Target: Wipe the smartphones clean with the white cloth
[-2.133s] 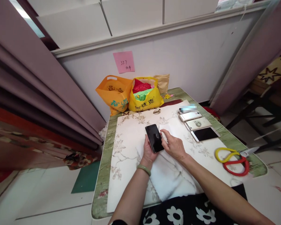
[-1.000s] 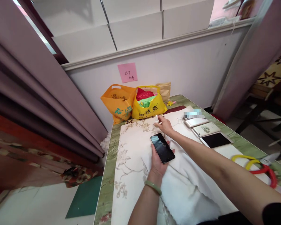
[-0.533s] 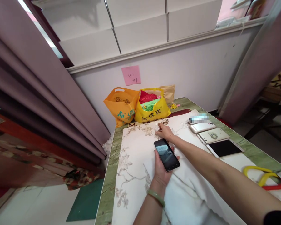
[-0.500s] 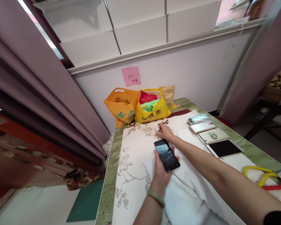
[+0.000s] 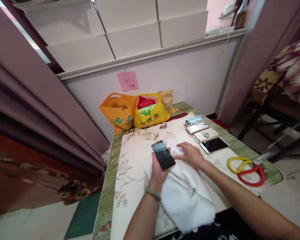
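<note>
A black smartphone [image 5: 163, 155] rests screen up in my left hand [image 5: 158, 170], with my fingers and thumb along its edges and a green bangle on that wrist. To the right of the phone is my right hand [image 5: 190, 154], fingers apart and holding nothing, over the upper end of a white cloth [image 5: 187, 193]. That cloth spreads down toward the table's near edge. Beyond the phone, a small white bottle [image 5: 156, 133] stands on the floral table cover [image 5: 132, 160].
Several phones [image 5: 214, 145] lie in a row at the right. Nearer are scissors [image 5: 250, 170] with yellow and red handles. An orange bag [image 5: 120, 113], a yellow bag [image 5: 152, 116] and a brown packet [image 5: 166, 99] stand at the back. Patterned fabric [image 5: 298, 73] appears at far right.
My right hand has let go of the small white bottle and moved back toward me, over the cloth. The camera view has shifted right, bringing the whole scissors into sight.
</note>
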Demonstrator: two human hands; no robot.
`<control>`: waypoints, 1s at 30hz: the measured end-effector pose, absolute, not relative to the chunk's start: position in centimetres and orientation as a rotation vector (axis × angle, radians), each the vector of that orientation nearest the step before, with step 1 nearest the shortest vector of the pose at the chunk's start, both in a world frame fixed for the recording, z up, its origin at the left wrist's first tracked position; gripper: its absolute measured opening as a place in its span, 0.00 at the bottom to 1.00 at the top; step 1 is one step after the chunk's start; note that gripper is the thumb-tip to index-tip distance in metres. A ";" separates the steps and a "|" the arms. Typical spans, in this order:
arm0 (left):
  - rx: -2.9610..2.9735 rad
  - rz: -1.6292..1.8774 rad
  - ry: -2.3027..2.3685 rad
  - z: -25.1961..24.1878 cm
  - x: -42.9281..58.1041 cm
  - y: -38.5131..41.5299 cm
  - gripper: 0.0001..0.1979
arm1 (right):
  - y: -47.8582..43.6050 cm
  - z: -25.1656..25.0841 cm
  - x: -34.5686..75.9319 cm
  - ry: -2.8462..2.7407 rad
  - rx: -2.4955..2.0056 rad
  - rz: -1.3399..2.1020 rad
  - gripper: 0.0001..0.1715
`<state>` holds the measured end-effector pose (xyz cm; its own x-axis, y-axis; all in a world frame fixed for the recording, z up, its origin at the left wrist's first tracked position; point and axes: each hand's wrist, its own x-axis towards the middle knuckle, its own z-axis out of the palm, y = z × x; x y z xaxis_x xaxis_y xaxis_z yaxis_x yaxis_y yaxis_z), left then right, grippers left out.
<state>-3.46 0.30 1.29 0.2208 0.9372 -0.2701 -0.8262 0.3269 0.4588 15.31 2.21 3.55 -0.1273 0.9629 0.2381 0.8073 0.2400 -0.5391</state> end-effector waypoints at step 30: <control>0.271 1.455 0.736 0.5 -6.5 -4.5 0.32 | -5.4 2.2 16.6 -1.383 -1.518 0.655 0.09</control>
